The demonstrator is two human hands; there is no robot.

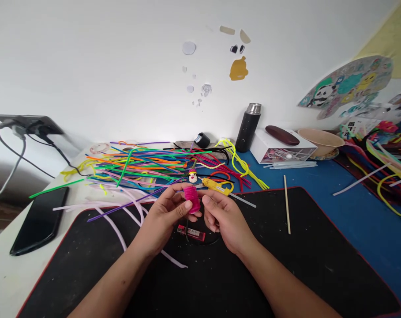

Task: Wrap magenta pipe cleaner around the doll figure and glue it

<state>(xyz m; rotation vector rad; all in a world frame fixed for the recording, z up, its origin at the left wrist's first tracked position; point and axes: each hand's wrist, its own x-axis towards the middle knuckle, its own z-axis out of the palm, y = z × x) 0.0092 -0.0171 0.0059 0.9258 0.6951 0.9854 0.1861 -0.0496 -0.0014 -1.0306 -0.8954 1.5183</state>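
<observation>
A magenta coil of fuzzy pipe cleaner (191, 199) is pinched between the thumb and fingers of my left hand (169, 207), above the black mat. Close at its right side is my right hand (225, 216), fingers curled and thumb near the forefinger; whatever may be between them is hidden. Below both hands a red lighter (192, 232) lies on the mat with a dark thin loop beside it. Just beyond the fingers are a small figure head (193, 176) with a red and yellow hat and a yellow glue gun (216, 186).
Many coloured pipe cleaners (147, 161) are heaped along the wall. A black phone (41, 221) lies left, a wooden stick (286, 205) right. At the back stand a black flask (249, 128), a white box (279, 148) and a bowl (321, 140). Cables hang at far left.
</observation>
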